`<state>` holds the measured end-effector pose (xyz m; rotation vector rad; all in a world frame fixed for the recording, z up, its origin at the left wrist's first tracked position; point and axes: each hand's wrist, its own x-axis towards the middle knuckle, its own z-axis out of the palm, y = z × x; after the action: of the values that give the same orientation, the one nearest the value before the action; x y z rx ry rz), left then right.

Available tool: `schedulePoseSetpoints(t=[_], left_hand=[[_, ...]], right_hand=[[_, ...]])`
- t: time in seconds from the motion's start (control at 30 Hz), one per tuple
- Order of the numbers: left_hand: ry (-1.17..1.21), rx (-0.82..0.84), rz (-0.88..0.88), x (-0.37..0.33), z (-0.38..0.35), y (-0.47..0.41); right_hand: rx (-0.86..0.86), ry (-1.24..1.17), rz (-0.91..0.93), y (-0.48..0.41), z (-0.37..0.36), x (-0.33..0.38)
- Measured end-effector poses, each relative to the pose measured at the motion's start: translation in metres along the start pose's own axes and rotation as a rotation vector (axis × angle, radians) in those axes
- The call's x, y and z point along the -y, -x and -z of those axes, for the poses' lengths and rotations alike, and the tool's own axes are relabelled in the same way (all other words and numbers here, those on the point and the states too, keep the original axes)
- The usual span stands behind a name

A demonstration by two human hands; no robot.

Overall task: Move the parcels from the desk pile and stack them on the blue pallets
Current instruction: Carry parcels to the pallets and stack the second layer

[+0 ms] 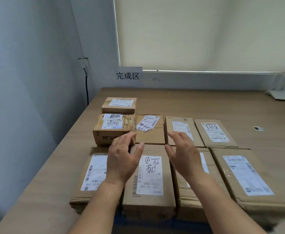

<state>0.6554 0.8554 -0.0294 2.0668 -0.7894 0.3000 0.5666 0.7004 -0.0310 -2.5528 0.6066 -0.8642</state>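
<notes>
Fingers [130, 137] of my left hand [123, 159] are straight and loosely spread, thumb out, holding nothing. Those of my right hand [184, 156] are just as wide and bare, palm turned toward the left one, with a gap between the two.

From the left, a black cable [87, 88] hangs down the wall. On the wooden surface [206, 103] a stack of boxes [114, 127] stands at the back-left, with a smaller box [119, 105] just behind it and a wall sign [129, 76] above. My left fingertips reach the stack's near corner; whether they touch it I cannot tell.

Below lies the leftmost front parcel [91, 173], then the handwritten-label parcel [149, 174], which sits between my hands. Behind it is a flat parcel with a crooked label [149, 130]. My right hand hovers over a third front parcel [189, 196] and a back-row parcel [178, 125]. Further right are a parcel with a red-edged label [214, 132] and a large front parcel [246, 178]. A dark blue strip [146, 222] shows under the front row's near edge.
</notes>
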Motion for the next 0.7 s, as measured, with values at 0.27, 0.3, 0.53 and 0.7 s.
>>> schedulePoseSetpoints(t=[0.27, 0.3, 0.53, 0.7], left_hand=[[-0.145, 0.14, -0.173, -0.083, -0.068, 0.053], [-0.152, 0.158, -0.183, -0.096, -0.076, 0.06], [-0.154, 0.243, -0.279, -0.169, -0.138, 0.105], [-0.114, 0.305, -0.35, -0.226, -0.187, 0.134]], right_hand=[[-0.102, 0.151, 0.069, 0.056, 0.067, -0.067], [-0.112, 0.156, 0.061, 0.064, 0.076, -0.076], [-0.178, 0.273, -0.001, 0.117, 0.14, -0.145], [-0.215, 0.366, -0.115, 0.156, 0.193, -0.197]])
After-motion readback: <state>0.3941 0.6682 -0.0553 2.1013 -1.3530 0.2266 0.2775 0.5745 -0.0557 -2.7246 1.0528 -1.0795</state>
